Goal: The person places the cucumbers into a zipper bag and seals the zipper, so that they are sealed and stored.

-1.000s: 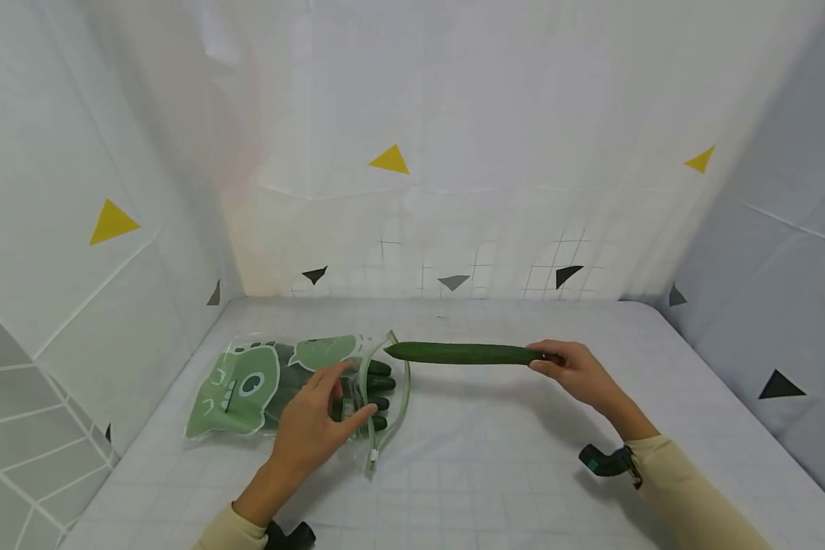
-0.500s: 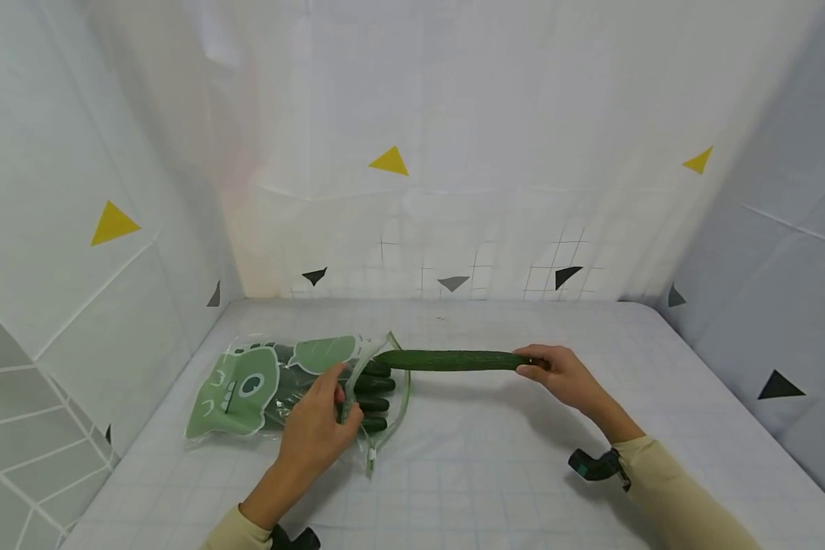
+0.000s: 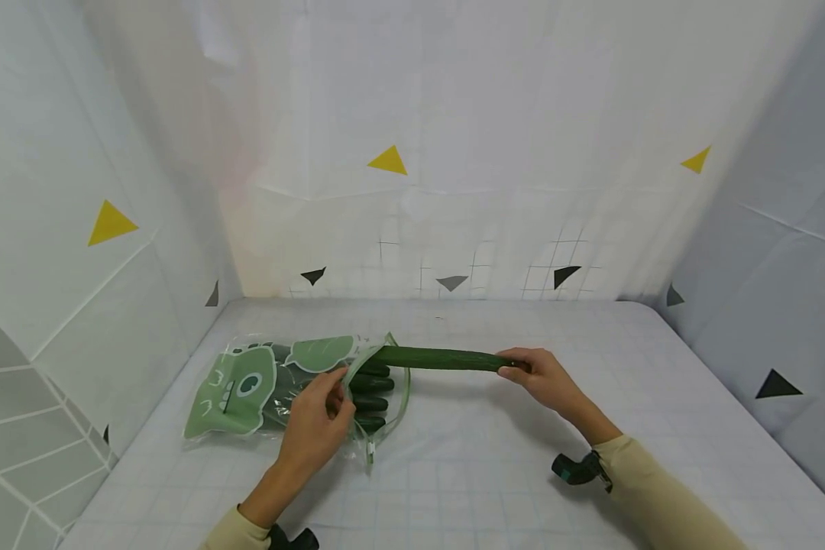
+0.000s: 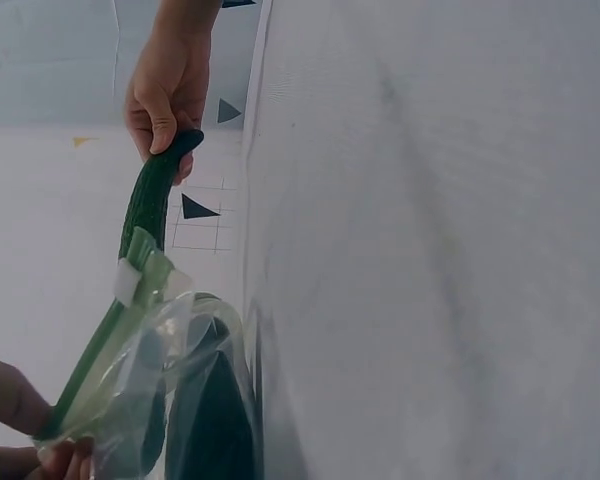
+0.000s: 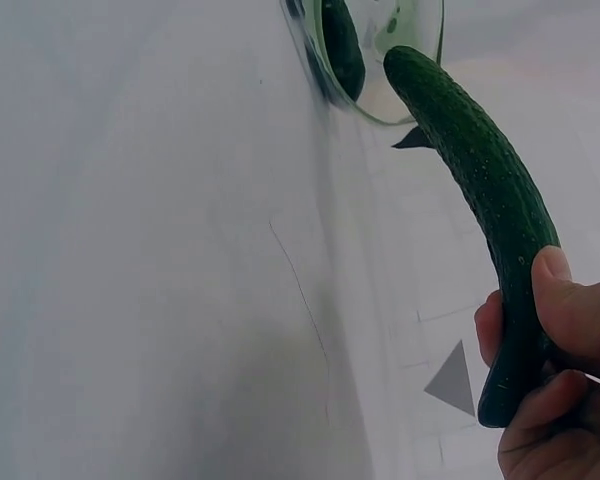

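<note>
My right hand point(image 3: 539, 383) grips a long dark green cucumber point(image 3: 447, 359) by its right end, thumb on one side and fingers on the other. The cucumber's far tip reaches into the mouth of a clear zip bag point(image 3: 237, 393) printed with a green cartoon animal. At the bag's opening, my left hand point(image 3: 314, 428) pinches the near layer of the green-edged rim point(image 4: 85, 365). Several cucumbers point(image 3: 371, 384) lie inside the bag, their ends showing at the mouth. A white zip slider point(image 4: 127, 283) shows on the rim in the left wrist view.
The bag lies flat on a table point(image 3: 454, 489) covered in pale gridded cloth. White sheets point(image 3: 522, 114) with yellow and dark triangles stand behind and on both sides. Each wrist bears a black camera, such as the right wrist camera point(image 3: 577, 469).
My right hand has moved left with the cucumber, its tip passing from outside the bag into the mouth. My left hand has gone from spread fingers to pinching the bag's rim.
</note>
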Motion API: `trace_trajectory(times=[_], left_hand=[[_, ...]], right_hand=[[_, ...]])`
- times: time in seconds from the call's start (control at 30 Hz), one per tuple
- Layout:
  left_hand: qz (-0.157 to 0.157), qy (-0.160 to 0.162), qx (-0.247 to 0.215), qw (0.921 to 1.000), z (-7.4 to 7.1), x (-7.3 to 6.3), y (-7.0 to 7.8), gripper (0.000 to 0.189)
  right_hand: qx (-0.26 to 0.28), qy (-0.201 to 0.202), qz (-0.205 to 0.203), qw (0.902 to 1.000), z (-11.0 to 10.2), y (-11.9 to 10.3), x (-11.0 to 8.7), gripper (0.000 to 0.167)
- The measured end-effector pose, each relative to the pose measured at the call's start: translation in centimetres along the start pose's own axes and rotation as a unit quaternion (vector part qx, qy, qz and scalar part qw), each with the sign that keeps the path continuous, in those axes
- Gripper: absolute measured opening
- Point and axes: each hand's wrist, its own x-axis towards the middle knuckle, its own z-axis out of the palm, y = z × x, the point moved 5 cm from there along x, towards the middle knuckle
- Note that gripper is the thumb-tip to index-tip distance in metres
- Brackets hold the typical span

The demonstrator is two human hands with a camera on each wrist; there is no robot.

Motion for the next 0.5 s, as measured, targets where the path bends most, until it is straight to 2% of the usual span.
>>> trace_trajectory(times=[0.2,0.5], left_hand=[[-0.002,0.007,-0.008,0.9999,-0.1,0.0,0.1,0.042],[-0.002,0.011,-0.021,0.9997,-0.2,0.0,0.1,0.042]], right_hand=[[0.011,-0.003,-0.007,0.9999,1.5,-0.7,0.5,0.032],[0.037,-0.006,0.009,0.9993,3.6,-1.7,1.5,0.031]])
